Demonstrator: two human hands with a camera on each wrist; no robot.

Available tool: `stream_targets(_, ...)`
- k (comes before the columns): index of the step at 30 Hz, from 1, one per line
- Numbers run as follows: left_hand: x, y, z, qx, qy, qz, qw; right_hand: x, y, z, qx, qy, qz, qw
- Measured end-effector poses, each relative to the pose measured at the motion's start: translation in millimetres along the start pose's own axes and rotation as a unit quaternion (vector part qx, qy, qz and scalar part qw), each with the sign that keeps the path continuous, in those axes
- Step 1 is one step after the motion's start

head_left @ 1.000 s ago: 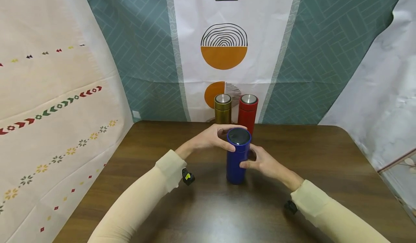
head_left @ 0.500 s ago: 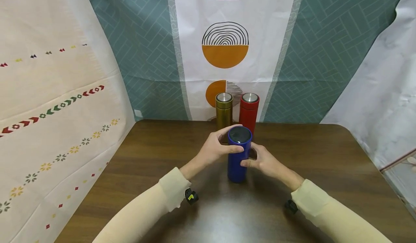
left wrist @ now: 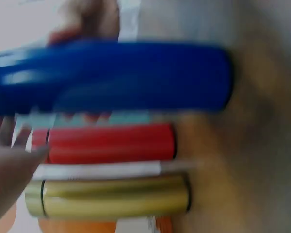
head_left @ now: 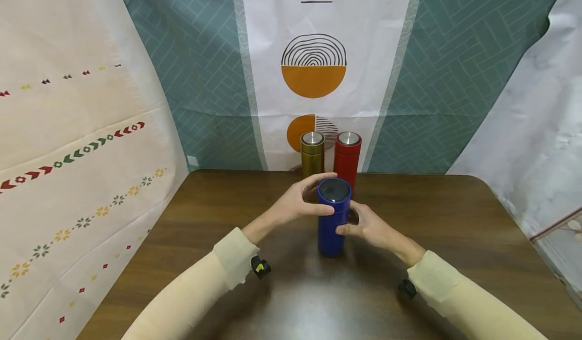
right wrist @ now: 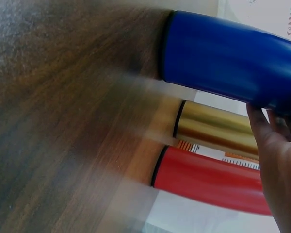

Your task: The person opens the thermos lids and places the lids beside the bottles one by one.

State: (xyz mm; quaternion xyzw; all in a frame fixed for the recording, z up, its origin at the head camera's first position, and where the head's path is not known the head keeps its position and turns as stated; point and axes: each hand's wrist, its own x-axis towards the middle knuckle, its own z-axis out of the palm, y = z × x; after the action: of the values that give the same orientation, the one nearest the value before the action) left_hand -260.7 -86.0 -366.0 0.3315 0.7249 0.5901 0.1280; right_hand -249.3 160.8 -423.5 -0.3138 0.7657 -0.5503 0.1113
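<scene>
A blue bottle (head_left: 331, 234) with a dark top stands upright on the wooden table. My right hand (head_left: 370, 228) grips its right side, thumb in front. At the top, my left hand (head_left: 291, 203) reaches round from the left, its thumb before the bottle and a finger behind. In the left wrist view, the left hand (left wrist: 12, 165) shows a gap between its thumb and the blurred blue bottle (left wrist: 136, 77); the right hand (left wrist: 94, 19) is on the far side. Fingers of the right hand (right wrist: 283, 165) meet the blue bottle (right wrist: 223, 56) in the right wrist view.
Behind the blue bottle, a gold bottle (head_left: 312, 160) and a red bottle (head_left: 347, 158) stand side by side near the back edge of the table (head_left: 432, 203). A patterned cloth (head_left: 204, 92) hangs behind them; another cloth (head_left: 82, 188) hangs at the left.
The left thumb moved right across the blue bottle's front, then back slightly left, while the left forearm shifted. My right hand and the blue bottle stay in nearly the same place.
</scene>
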Motion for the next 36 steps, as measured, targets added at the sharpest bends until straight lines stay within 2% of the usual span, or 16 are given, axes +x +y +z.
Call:
stream_targets(3,9.4,3.7,-16.5,0.014,-0.072,0.0,0.9973,-0.4,1.0,-0.1,-0.002,-0.002,0.004,1.0)
stream_targets(6,18.1,5.7,-26.5,0.028,-0.124,-0.001,0.9918,-0.2,1.4,0.1,-0.003,-0.002,0.004,1.0)
stream_targets(9,22.4,4.4,-30.5,0.031,-0.145,-0.003,0.989,0.2,1.4,1.5,-0.003,-0.001,0.006,1.0)
stream_targets(11,23.2,2.4,-30.4,0.027,-0.143,-0.003,0.9893,0.4,1.9,2.1,-0.007,0.0,0.006,1.0)
stream_targets(16,21.6,-2.4,-25.9,0.017,-0.12,0.004,0.9926,-0.3,2.5,2.2,-0.021,0.007,0.004,0.9997)
stream_targets(20,17.1,-4.7,-18.3,0.008,-0.087,0.014,0.996,-1.3,1.7,2.7,-0.024,0.011,0.0,0.9996)
stream_targets(25,6.7,-4.2,-1.8,0.013,-0.014,0.022,0.9996,-1.7,1.9,2.9,-0.024,0.016,-0.004,0.9996)
stream_targets(30,-2.4,-4.5,16.3,0.017,0.064,0.022,0.9975,-1.9,2.5,3.2,-0.025,0.017,-0.015,0.9994)
stream_targets(33,-6.6,-4.7,25.0,0.014,0.098,0.02,0.9949,-2.1,2.3,3.7,-0.023,0.015,-0.019,0.9994)
stream_targets(36,-9.5,-4.7,29.7,0.013,0.118,0.016,0.9929,-2.2,2.4,4.6,-0.017,0.013,-0.019,0.9996)
